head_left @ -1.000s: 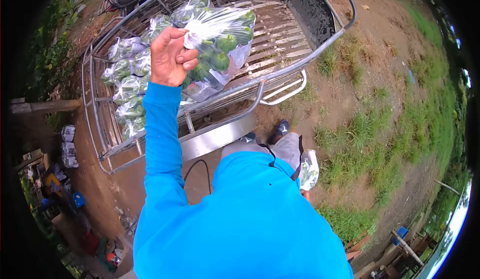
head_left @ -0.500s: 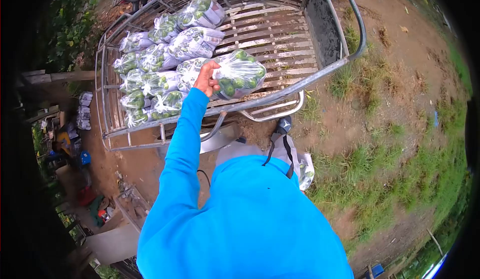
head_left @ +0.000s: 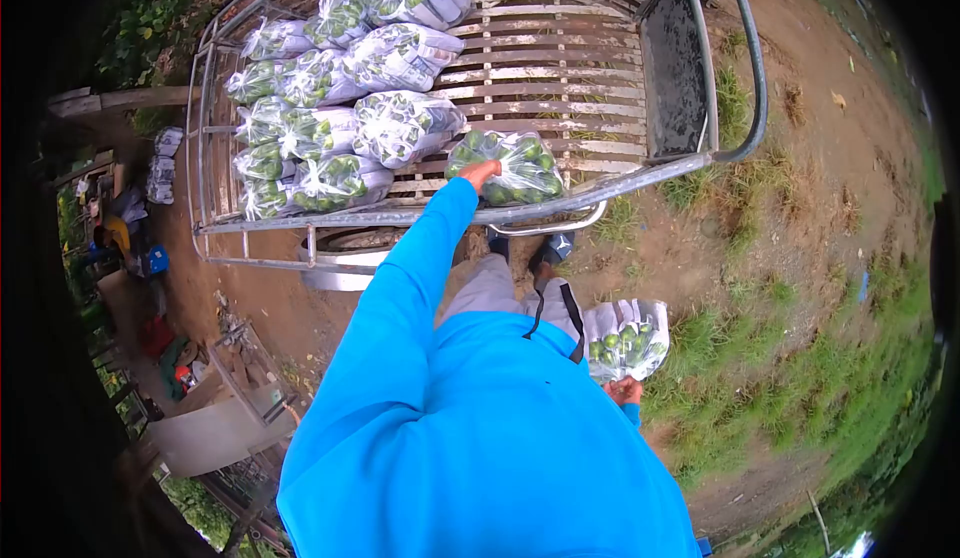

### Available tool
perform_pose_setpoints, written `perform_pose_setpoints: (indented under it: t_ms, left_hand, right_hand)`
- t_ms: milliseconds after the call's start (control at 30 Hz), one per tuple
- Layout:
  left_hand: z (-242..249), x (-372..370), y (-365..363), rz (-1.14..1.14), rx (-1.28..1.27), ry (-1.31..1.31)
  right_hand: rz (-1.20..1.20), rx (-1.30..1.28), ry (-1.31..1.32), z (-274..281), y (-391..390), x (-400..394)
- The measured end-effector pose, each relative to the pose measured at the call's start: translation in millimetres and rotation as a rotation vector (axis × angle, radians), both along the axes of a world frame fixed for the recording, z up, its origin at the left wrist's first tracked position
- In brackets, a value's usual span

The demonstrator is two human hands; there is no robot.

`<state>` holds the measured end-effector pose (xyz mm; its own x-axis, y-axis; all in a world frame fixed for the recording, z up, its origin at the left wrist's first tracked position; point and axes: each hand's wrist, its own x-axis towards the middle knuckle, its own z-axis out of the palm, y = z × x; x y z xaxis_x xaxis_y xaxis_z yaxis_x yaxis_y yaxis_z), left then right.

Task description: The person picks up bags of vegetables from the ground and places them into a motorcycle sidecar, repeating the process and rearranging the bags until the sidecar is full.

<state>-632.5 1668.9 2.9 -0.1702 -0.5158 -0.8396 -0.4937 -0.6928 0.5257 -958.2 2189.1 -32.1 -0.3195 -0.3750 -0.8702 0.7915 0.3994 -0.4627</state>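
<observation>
My left hand [head_left: 481, 174] reaches over the near rail of a slatted metal cart and is closed on a clear plastic bag of green fruit [head_left: 522, 170]. That bag is at the cart's near side, right of the other bags. Low beside my right leg, my right hand [head_left: 625, 390] grips the gathered end of another bag of green fruit [head_left: 628, 340], which has newspaper inside. Several similar bags [head_left: 408, 126] lie in rows on the left part of the cart bed.
The cart's slatted bed [head_left: 550, 73] is framed by a tubular rail [head_left: 640, 176] with a dark end panel [head_left: 675, 73]. A step bar [head_left: 560, 226] juts out near my feet. Grass and dirt [head_left: 745, 358] lie right; boards and clutter [head_left: 215, 428] stand left.
My left hand and its bag have shifted right, away from the neighbouring bags. My right hand has come into view, and its bag shows more fully. The whole view has moved slightly.
</observation>
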Motion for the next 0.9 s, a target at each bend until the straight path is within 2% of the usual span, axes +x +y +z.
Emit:
perform_pose_setpoints:
  t_ms: [33,100,133,200,233,300,333,367,433,500,567,667,767,833,900]
  left_hand:
    - [-11.4,7.9,-6.5,0.004,0.006,0.010]
    - [-31.0,16.8,-22.2,-0.219,0.028,-0.076]
    - [-18.9,20.2,-20.3,-0.117,0.090,-0.095]
    - [-40.9,51.2,-21.6,-0.176,0.024,-0.085]
    - [-32.2,56.3,-20.4,-0.224,-0.045,-0.081]
    - [-21.1,72.0,-15.7,-0.174,-0.049,-0.162]
    - [-20.8,85.4,-19.1,-0.345,-0.120,-0.214]
    - [-21.5,96.5,-19.8,-0.520,-0.189,-0.264]
    - [20.3,99.6,-25.9,-0.495,-0.199,-0.273]
    - [53.3,109.9,-21.6,-0.544,-0.348,-0.318]
    - [61.5,123.3,-22.8,-0.589,-0.299,-0.389]
    - [62.7,142.0,-21.1,-0.681,-0.249,-0.450]
    - [49.1,140.5,-12.7,-0.716,-0.212,-0.557]
    - [-4.1,148.1,-9.5,-0.671,-0.219,-0.495]
    - [-25.3,133.0,-10.7,-0.630,-0.226,-0.420]
  right_hand:
    - [-0.156,0.069,-0.030,12.1,-4.8,-3.6]
    - [-0.118,-0.017,-0.002,39.9,-16.5,-15.1]
    - [-0.124,-0.002,-0.008,50.4,-20.4,-20.8]
    - [-0.106,-0.017,0.063,81.9,-34.7,-16.3]
    - [-0.100,-0.010,0.077,100.7,-43.1,-16.5]
    - [-0.172,-0.021,0.081,133.3,-64.9,-17.0]
    - [-0.204,-0.085,0.075,152.5,-74.7,-14.2]
    - [-0.208,-0.035,0.083,168.7,-85.8,-15.8]
    - [-0.249,-0.019,0.070,203.4,-103.6,-11.3]
    - [-0.223,0.010,0.126,251.4,-130.6,7.2]
    - [-0.189,0.014,0.167,274.8,-149.9,16.1]
    - [-0.152,-0.136,0.100,291.7,-150.9,13.1]
    - [-0.142,-0.171,-0.012,319.9,-177.8,27.6]
    - [-0.151,-0.189,-0.014,342.8,-194.8,39.3]
    - [-0.163,-0.205,-0.006,370.6,-205.6,50.5]
